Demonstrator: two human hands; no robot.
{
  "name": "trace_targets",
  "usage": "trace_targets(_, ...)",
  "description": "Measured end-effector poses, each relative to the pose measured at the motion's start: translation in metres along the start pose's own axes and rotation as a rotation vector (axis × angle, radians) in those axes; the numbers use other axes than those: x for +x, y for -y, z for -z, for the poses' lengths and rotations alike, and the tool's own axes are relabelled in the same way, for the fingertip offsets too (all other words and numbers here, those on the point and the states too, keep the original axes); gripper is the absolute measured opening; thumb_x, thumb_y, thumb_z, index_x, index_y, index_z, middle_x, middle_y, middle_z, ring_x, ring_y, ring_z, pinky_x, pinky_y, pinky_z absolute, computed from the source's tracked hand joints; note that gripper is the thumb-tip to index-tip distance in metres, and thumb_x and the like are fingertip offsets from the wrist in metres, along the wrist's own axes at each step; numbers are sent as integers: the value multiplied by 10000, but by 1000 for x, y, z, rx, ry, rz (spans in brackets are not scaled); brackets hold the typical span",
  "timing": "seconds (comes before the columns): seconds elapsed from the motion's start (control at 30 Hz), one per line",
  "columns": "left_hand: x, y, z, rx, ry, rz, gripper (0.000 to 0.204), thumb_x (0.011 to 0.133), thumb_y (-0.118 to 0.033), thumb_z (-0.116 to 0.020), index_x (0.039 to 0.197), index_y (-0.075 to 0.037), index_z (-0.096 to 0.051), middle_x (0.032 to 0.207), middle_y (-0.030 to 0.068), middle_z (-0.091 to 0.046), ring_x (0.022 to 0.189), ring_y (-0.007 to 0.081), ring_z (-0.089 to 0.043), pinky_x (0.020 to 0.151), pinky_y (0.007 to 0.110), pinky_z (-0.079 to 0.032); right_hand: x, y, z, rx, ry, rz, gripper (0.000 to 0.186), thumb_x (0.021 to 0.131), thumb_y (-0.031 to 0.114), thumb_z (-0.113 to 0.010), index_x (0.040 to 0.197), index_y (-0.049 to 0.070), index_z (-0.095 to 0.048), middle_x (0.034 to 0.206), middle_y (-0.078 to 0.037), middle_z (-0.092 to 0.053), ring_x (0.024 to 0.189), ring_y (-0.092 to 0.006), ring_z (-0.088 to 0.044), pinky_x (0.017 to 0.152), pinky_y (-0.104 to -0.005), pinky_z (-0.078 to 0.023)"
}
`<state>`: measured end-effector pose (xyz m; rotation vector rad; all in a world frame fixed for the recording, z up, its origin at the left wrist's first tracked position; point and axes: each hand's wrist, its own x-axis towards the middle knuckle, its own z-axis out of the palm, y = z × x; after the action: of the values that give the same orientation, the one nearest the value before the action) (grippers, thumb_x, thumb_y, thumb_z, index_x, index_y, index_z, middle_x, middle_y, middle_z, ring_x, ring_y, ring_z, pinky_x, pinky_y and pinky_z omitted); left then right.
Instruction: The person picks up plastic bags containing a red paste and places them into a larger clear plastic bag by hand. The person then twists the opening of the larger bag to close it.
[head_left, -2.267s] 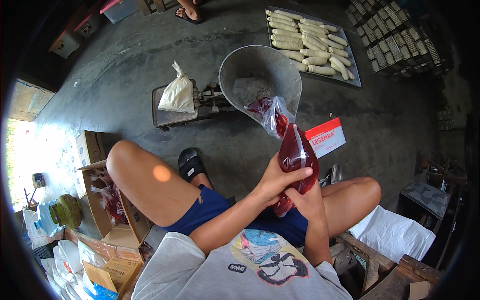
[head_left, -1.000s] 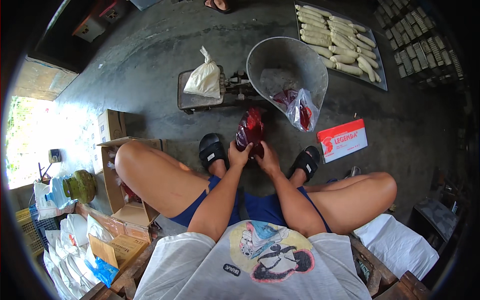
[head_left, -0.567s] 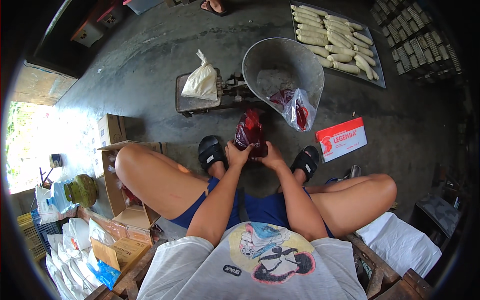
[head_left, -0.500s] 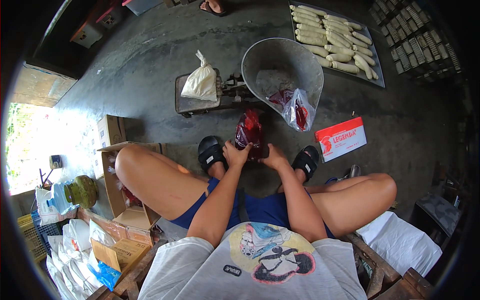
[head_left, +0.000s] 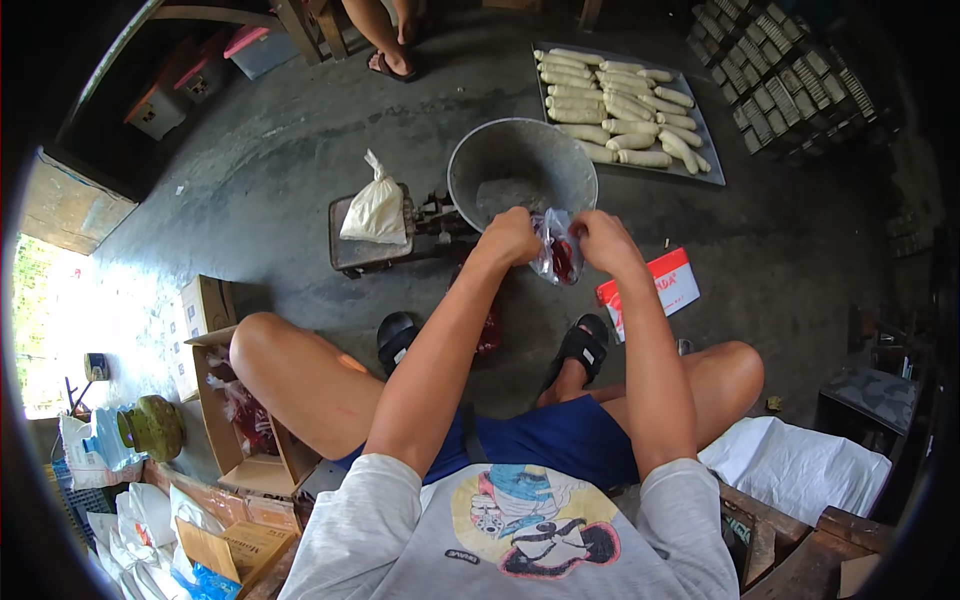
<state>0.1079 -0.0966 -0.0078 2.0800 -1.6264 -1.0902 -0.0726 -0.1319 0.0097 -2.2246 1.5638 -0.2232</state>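
My left hand (head_left: pixel 512 236) and my right hand (head_left: pixel 602 240) both grip the top of a clear plastic bag (head_left: pixel 556 250) with red contents, held at the near rim of a round grey metal basin (head_left: pixel 520 165). A second dark red filled bag (head_left: pixel 489 330) lies on the floor between my feet, partly hidden by my left forearm. Both arms reach forward over my knees.
A platform scale (head_left: pixel 372 250) carries a tied white bag (head_left: pixel 376 212). A tray of pale rolls (head_left: pixel 625 105) lies beyond the basin. A red and white packet (head_left: pixel 655 290) is at right. Cardboard boxes (head_left: pixel 235 420) and bags sit left. Another person's sandalled foot (head_left: pixel 388 62) stands at the top.
My hands left the dark red bag on the floor between my feet and reached forward to the bag at the basin. The view has tilted forward.
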Motion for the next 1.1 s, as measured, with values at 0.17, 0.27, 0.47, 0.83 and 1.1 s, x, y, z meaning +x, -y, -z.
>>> trace_targets(0.17,-37,-5,1,-132,-61,-154,239,716,-168,-762,895,-20,-705,824,170,-703,809,303,-695,764,373,-524,-18,-32,5,522,255,55,244,838,-14,-563,1066,-26,-649,948,-188,-700,935,-265,-682,833,-357,-512)
trace_targets(0.27,-52,-13,-16,-211,-247,-156,214,704,-156,-760,851,-23,-678,786,139,-696,774,289,-690,738,371,-520,-16,-31,-15,410,-77,137,267,826,-17,-591,1089,-31,-636,923,-186,-700,858,-248,-674,787,-335,-514)
trace_targets(0.47,-72,-9,-21,-194,-539,-263,98,705,-58,-674,775,-13,-622,650,113,-638,642,282,-652,645,389,-494,-38,-8,18,341,64,94,200,775,27,-596,947,-21,-686,805,-200,-684,782,-338,-683,706,-405,-508)
trace_targets(0.83,-105,-1,-31,-781,-339,-243,172,848,-72,-692,792,18,-557,774,61,-591,713,108,-595,632,279,-488,-99,-6,12,1025,-122,-70,228,796,103,-769,768,37,-553,669,25,-555,633,-46,-538,564,-209,-445)
trace_targets(1.1,-78,-68,81,-805,-445,-351,155,831,-34,-662,796,10,-517,623,52,-563,485,130,-590,416,290,-456,-47,53,89,983,-249,-21,280,873,140,-713,744,105,-467,608,61,-463,463,-23,-399,392,-198,-279)
